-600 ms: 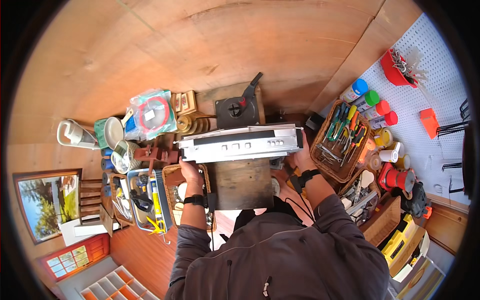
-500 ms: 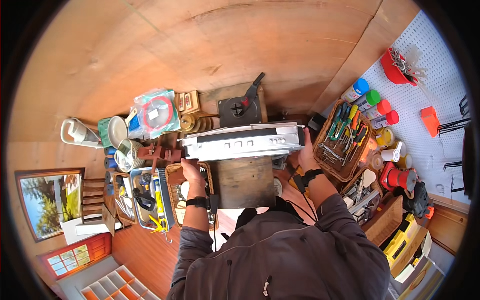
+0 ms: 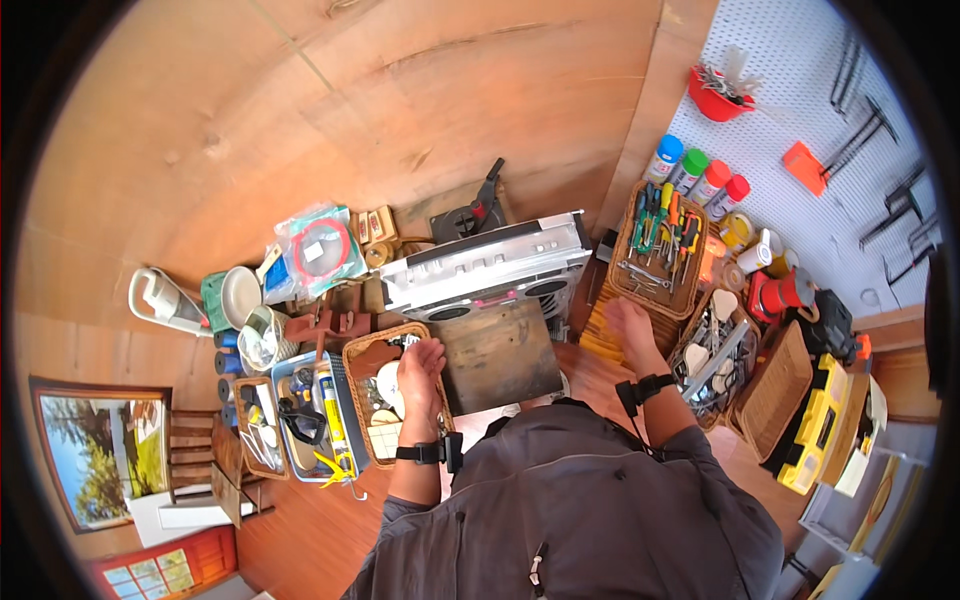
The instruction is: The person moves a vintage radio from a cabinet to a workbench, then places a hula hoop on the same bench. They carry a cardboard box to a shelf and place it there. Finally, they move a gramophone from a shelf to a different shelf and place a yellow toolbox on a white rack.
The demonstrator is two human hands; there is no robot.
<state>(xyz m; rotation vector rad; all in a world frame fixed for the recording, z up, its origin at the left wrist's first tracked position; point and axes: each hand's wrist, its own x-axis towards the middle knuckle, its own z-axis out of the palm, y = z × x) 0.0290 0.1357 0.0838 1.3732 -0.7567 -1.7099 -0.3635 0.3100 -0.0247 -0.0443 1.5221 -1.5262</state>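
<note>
A silver boombox [image 3: 478, 272] stands at the far side of a dark wooden board [image 3: 495, 365], with round speakers low on its near face. Its right end sits farther back than its left. My left hand [image 3: 420, 372] is off the boombox, fingers extended over the right edge of a wicker basket [image 3: 352, 352]. My right hand [image 3: 632, 328] hovers apart from it too, fingers stretched out, just below a wicker basket of screwdrivers and wrenches [image 3: 640, 285]. Neither hand holds anything.
Behind the boombox is a dark round-based tool with a lever [image 3: 470, 218]. Spray cans [image 3: 690, 170] stand along the pegboard [image 3: 770, 60] at right. A blue bin [image 3: 283, 385] with a yellow caulking gun lies left, and a yellow toolbox [image 3: 812, 425] lower right.
Both hands have let go of the boombox and drawn back toward me. The boombox now stands turned at an angle, its speaker face showing. My view has swung to the right.
</note>
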